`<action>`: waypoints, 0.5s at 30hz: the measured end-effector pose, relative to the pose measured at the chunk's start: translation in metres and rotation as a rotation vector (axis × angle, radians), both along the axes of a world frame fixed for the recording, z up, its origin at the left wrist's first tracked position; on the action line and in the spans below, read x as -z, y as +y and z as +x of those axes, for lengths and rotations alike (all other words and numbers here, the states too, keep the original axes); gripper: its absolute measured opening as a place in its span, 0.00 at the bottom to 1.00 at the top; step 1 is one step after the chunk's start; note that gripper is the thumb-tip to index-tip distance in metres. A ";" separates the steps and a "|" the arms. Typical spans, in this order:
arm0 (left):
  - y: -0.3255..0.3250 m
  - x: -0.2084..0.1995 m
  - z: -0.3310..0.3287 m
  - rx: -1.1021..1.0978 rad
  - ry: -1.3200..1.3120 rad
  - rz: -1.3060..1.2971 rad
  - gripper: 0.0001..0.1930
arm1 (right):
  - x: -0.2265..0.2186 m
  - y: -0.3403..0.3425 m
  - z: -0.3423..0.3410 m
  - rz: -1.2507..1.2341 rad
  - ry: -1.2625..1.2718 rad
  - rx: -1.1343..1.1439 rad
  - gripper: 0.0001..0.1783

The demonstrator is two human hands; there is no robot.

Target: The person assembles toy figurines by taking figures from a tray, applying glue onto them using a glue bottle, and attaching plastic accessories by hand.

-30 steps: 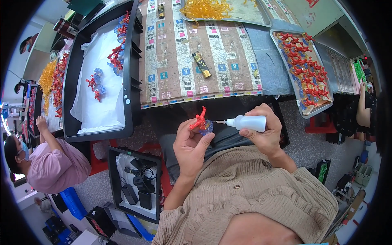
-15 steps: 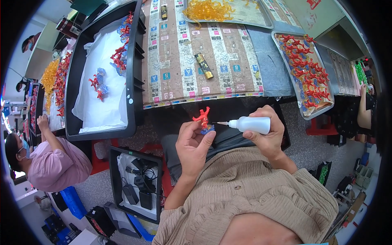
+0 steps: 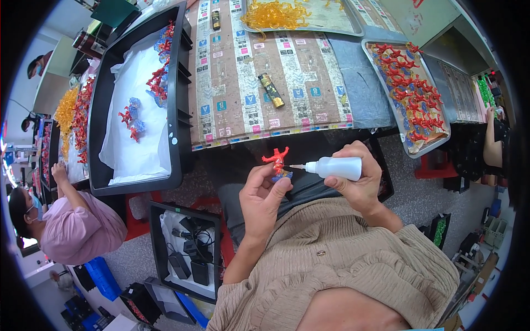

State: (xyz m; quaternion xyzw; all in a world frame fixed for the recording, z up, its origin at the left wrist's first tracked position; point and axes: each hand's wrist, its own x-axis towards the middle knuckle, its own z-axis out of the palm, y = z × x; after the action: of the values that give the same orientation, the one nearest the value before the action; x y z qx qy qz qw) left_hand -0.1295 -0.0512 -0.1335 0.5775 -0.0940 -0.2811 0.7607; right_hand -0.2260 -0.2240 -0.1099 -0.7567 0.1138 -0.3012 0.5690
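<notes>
Between the thumb and fingers of my left hand (image 3: 261, 199) is a small red figurine (image 3: 277, 158) on a translucent blue base, held upright in front of the table edge. My right hand (image 3: 360, 182) grips a white squeeze bottle (image 3: 338, 167) with a thin needle nozzle, lying nearly level. The nozzle points left, and its tip meets or nearly meets the lower part of the figurine; I cannot tell if it touches. My left fingers hide part of the blue base.
On the left, a black tray (image 3: 178, 110) lined with white sheet holds red and blue figurines. A metal tray (image 3: 395, 118) of similar ones stands right. A black-and-gold tube (image 3: 271, 90) lies on the table (image 3: 232, 118). Yellow pieces (image 3: 276, 14) lie behind. A co-worker (image 3: 77, 226) sits at left.
The nozzle tip has come closer to the figurine, from a small gap to at or almost at it. The figurine has turned slightly in my left hand.
</notes>
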 end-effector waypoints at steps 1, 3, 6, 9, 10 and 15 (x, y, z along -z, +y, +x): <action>0.001 0.002 0.000 0.019 0.078 -0.042 0.16 | 0.000 0.000 0.000 0.001 -0.001 0.003 0.24; 0.002 0.003 0.001 0.038 0.155 -0.082 0.16 | 0.000 -0.001 0.000 -0.023 -0.004 0.004 0.24; 0.001 0.002 0.002 0.070 0.316 -0.139 0.16 | -0.002 -0.001 0.000 -0.019 -0.004 0.006 0.24; 0.001 -0.001 0.002 0.062 0.438 -0.158 0.16 | -0.003 -0.001 0.000 -0.016 0.001 0.010 0.23; 0.001 0.000 0.002 0.062 0.452 -0.166 0.16 | -0.003 -0.001 0.000 -0.015 0.001 0.012 0.23; 0.002 0.002 0.002 0.074 0.454 -0.161 0.16 | -0.001 -0.001 0.000 -0.046 0.012 0.005 0.23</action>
State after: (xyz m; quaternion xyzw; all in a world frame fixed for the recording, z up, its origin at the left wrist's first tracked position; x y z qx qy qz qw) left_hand -0.1274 -0.0497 -0.1352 0.4331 0.0364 -0.4229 0.7951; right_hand -0.2259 -0.2248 -0.1085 -0.7710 0.1120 -0.3006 0.5502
